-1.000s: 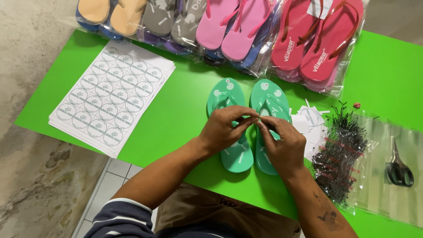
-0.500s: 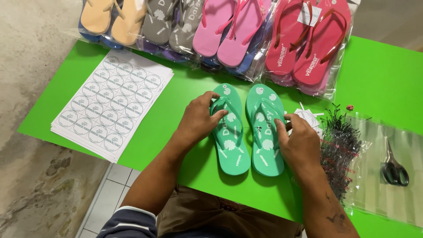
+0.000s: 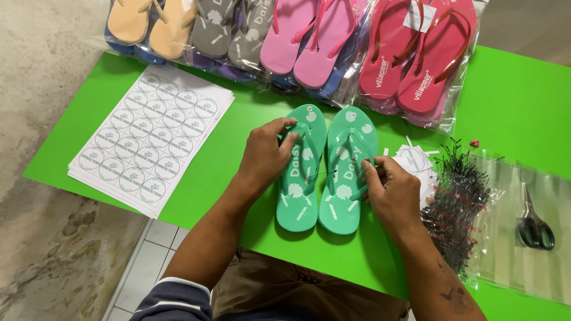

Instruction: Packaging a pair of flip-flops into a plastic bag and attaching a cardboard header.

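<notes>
teal flip-flops (image 3: 324, 172) lie side by side on the green table (image 3: 523, 101), joined by a thin black tie – so pairing looks nearly done. left hand (image 3: 266, 156) grips the left sandal's strap; right hand (image 3: 389, 190) pinches the tie's end at the right strap. stickers (image 3: 148, 139) and clear bags (image 3: 505, 226) look untouched.

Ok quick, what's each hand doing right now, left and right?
Left hand: closed on the strap of the left teal flip-flop.
Right hand: fingers pinched at the strap of the right teal flip-flop; whether it grips the thin black tie cannot be told.
</notes>
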